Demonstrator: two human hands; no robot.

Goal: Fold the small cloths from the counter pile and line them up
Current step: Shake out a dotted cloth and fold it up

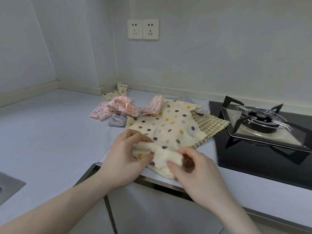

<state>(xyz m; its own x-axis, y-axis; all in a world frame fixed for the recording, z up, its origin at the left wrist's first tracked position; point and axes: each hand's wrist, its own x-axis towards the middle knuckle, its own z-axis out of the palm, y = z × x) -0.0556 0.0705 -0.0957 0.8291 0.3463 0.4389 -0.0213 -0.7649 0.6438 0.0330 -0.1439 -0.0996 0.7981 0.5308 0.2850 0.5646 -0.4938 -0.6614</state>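
A cream cloth with coloured dots (170, 125) lies spread on the white counter (50, 135), its near edge bunched up at the counter's front. My left hand (128, 156) grips that bunched edge from the left, thumb and fingers curled round a fold. My right hand (194, 166) pinches the same fold from the right. A green checked cloth (211, 125) lies under it on the right. Crumpled pink floral cloths (116, 108) (154, 107), a small lilac one (117, 121) and a cream dotted one (116, 92) sit behind.
A black gas hob (263, 149) with a metal pan stand (258, 122) fills the counter's right side, touching the checked cloth. A steel sink edge (10, 184) shows at far left. Two wall sockets (143, 29) are above. Cabinet fronts lie below the counter edge.
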